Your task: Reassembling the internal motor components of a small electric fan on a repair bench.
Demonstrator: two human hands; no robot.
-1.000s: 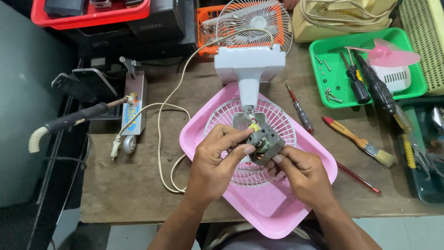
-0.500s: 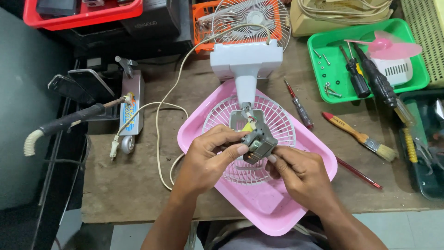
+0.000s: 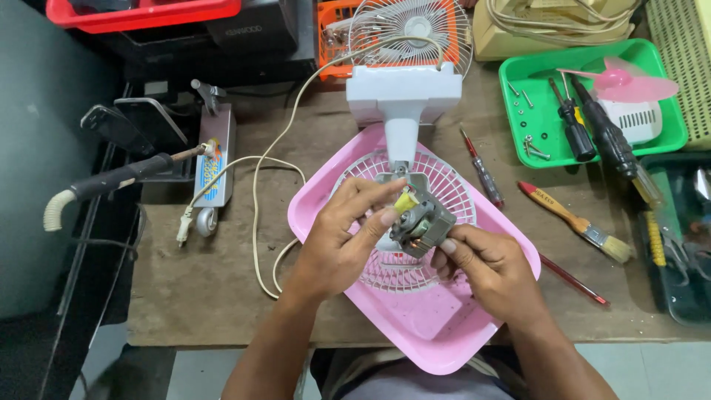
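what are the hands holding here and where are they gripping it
Both hold a small grey fan motor above the pink tray. The left hand pinches its upper left side by the yellow part; the right hand grips its lower right end.

A single head-worn camera looks steeply down from above the person's shoulders onto a wooden workbench (image 3: 222, 289). It faces forward and down — the forearms enter from the bottom edge, and the bench's far side with a red crate (image 3: 141, 13) lies along the top. The view is close: the left hand (image 3: 342, 238) and right hand (image 3: 489, 268) sit near centre. No second view exists — nothing is shared.
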